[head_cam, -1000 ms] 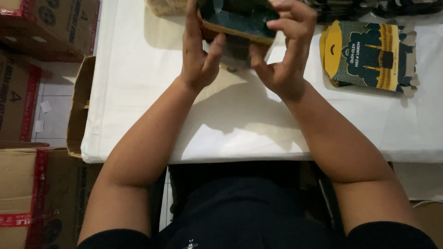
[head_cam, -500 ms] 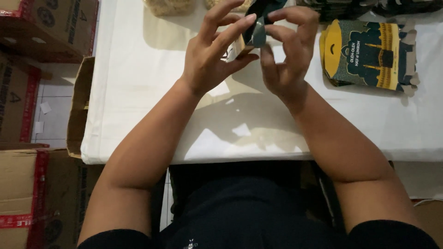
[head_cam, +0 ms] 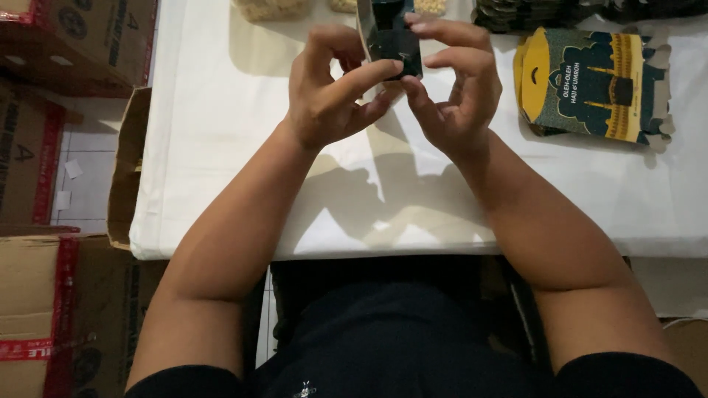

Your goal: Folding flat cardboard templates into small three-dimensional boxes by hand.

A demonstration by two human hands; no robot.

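Left hand (head_cam: 324, 92) and right hand (head_cam: 450, 88) fingers pinch the half-folded dark gift box (head_cam: 391, 33); flat boxes (head_cam: 594, 85) wait at the right of the bench (head_cam: 221, 147)

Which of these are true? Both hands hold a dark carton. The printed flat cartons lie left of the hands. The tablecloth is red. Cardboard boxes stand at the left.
1. Both hands, left hand and right hand, hold the dark carton: true.
2. The flat cartons lie left of the hands: false, they lie to the right.
3. The tablecloth is red: false, it is white.
4. Cardboard boxes stand at the left: true.
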